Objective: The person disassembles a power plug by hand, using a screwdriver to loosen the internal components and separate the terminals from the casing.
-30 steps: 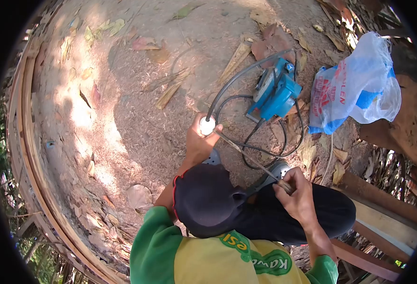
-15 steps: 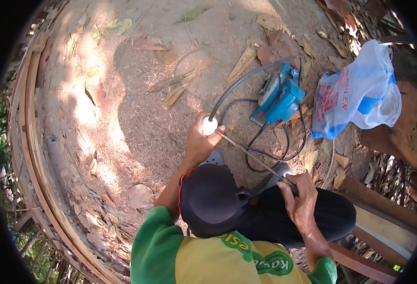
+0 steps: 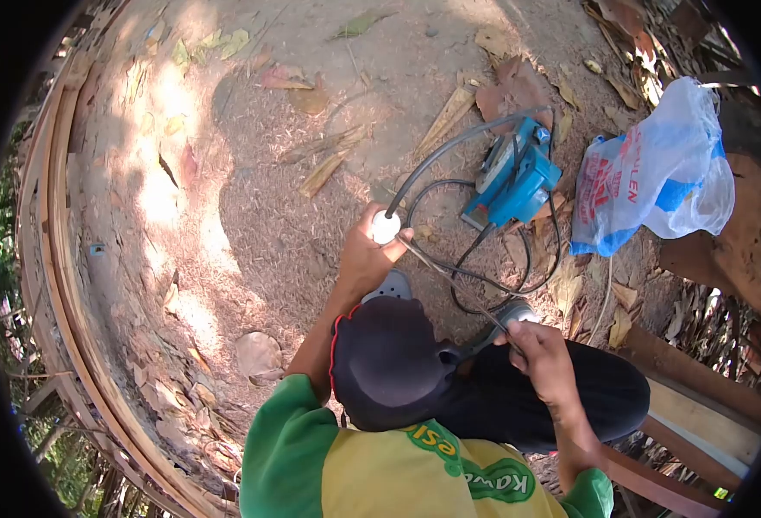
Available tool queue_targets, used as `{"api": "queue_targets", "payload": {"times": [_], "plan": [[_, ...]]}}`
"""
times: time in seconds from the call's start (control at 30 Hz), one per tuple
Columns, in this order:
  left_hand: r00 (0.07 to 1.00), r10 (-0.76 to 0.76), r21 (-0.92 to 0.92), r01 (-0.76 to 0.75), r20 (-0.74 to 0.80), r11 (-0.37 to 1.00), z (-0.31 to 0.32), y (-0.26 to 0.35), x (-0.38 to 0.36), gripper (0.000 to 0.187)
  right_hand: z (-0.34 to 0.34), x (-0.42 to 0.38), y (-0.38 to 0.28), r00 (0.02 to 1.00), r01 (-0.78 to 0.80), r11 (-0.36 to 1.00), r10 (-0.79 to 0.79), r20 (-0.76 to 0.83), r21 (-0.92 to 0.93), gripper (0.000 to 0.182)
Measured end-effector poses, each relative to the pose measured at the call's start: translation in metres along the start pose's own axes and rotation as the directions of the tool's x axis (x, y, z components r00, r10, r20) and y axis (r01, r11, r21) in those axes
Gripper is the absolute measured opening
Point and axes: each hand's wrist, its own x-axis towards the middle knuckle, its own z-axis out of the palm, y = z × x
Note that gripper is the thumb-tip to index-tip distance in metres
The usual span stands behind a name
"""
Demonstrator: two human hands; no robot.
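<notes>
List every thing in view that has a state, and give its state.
White plug: gripped in left hand, cable attached.
Thin rod: held by right hand, tip at the plug.
Blue power tool: lying on the ground, unheld.
Black cord: looped loosely.
Plastic bag: lying crumpled, filled.

The left hand (image 3: 365, 257) grips a white round plug (image 3: 386, 228), from which a grey cable (image 3: 449, 143) arcs toward the blue power tool (image 3: 516, 179). The right hand (image 3: 543, 358) is closed on a thin rod (image 3: 449, 281) whose tip meets the plug. A plastic bag (image 3: 657, 177) lies beside the power tool, on its far side from the plug.
</notes>
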Motion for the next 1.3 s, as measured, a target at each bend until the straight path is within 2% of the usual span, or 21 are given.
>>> {"api": "queue_targets", "payload": {"times": [0.07,0.17,0.23,0.33,0.43,0.53,0.6,0.67,0.7,0.73,0.77,0.8,0.87,0.93,0.97,1.07,1.1,1.13,1.17,1.23,1.3], "plan": [[1.0,0.001,-0.044,-0.001,0.018,0.999,0.0,-0.006,0.003,0.031,-0.006,0.009,0.003,0.907,-0.412,0.827,0.332,0.26,0.383,0.029],[0.999,-0.034,-0.009,0.035,0.035,0.999,-0.005,-0.005,0.003,0.03,0.011,-0.003,-0.002,0.994,0.098,0.991,-0.102,-0.036,-0.087,0.024],[0.999,-0.026,0.015,0.025,0.039,1.0,-0.007,-0.005,0.005,0.032,0.015,0.0,0.007,0.793,0.473,0.72,-0.599,-0.11,-0.508,0.021],[1.0,0.02,0.011,-0.02,0.023,1.0,-0.005,-0.006,0.005,0.035,0.008,0.003,0.009,0.737,0.54,0.637,-0.674,-0.057,-0.551,0.02],[0.999,0.029,0.038,-0.03,0.024,0.999,-0.006,-0.002,0.003,0.035,0.009,0.002,0.012,0.965,0.25,0.962,-0.256,-0.052,-0.106,0.018],[0.999,0.017,0.06,-0.019,0.036,0.998,-0.007,-0.001,0.004,0.036,0.009,0.0,0.013,0.973,-0.208,0.929,0.166,0.159,0.306,0.017],[0.999,-0.02,0.092,0.017,0.038,0.996,-0.008,0.005,0.005,0.037,0.013,-0.003,0.007,0.943,0.292,0.922,-0.322,-0.086,-0.256,0.018],[0.999,-0.005,0.058,0.002,0.051,0.998,-0.006,-0.002,0.006,0.037,0.009,0.0,0.005,0.667,0.548,0.532,-0.743,-0.047,-0.645,0.019],[0.998,0.002,0.041,-0.005,0.058,0.999,-0.005,-0.002,0.007,0.037,0.008,0.002,0.01,0.663,0.578,0.548,-0.747,-0.044,-0.604,0.019],[0.998,-0.003,0.044,0.0,0.066,0.999,-0.006,-0.002,0.007,0.037,0.002,0.001,0.01,0.923,0.373,0.924,-0.379,-0.069,-0.079,0.019],[0.997,-0.01,0.046,0.007,0.073,0.999,-0.006,-0.001,0.007,0.036,-0.006,0.0,0.008,0.988,-0.077,0.901,0.013,0.151,0.427,0.019],[0.996,-0.016,0.05,0.012,0.085,0.999,-0.005,0.001,0.006,0.035,-0.01,-0.002,0.008,0.828,-0.554,0.485,0.24,0.506,0.676,0.018],[0.996,0.043,-0.041,-0.04,0.077,0.998,-0.001,-0.001,0.008,0.034,-0.002,-0.006,0.014,0.967,-0.231,0.846,0.146,0.207,0.481,0.017],[0.996,0.056,-0.09,-0.05,0.064,0.995,0.0,-0.006,0.006,0.033,0.014,-0.009,0.012,0.996,0.086,0.992,-0.084,-0.026,0.094,0.017],[0.997,0.05,-0.096,-0.044,0.064,0.994,0.0,-0.008,0.008,0.033,0.018,-0.013,0.004,0.919,0.324,0.91,-0.368,-0.143,-0.26,0.018],[0.997,0.009,-0.055,-0.005,0.072,0.998,0.0,-0.002,0.007,0.033,0.01,-0.006,0.009,0.718,0.525,0.623,-0.69,-0.091,-0.58,0.019],[0.997,-0.01,-0.031,0.012,0.073,0.999,-0.001,0.001,0.007,0.033,0.012,-0.005,0.009,0.75,0.538,0.694,-0.653,-0.105,-0.478,0.018],[0.998,0.006,-0.034,-0.004,0.061,0.999,-0.002,-0.002,0.006,0.033,0.008,-0.004,0.01,0.917,0.38,0.921,-0.387,-0.091,-0.087,0.018],[0.998,0.023,-0.036,-0.021,0.053,0.999,-0.002,-0.006,0.006,0.033,0.0,-0.003,0.013,0.993,0.092,0.95,-0.11,0.043,0.297,0.018],[0.997,0.047,-0.037,-0.045,0.058,0.998,-0.001,-0.006,0.009,0.033,-0.009,-0.002,0.016,0.825,-0.561,0.427,0.22,0.521,0.709,0.017],[0.998,0.038,-0.035,-0.037,0.05,0.999,-0.002,-0.004,0.007,0.034,0.009,-0.01,0.01,1.0,-0.005,0.968,-0.002,0.028,0.25,0.017]]}}
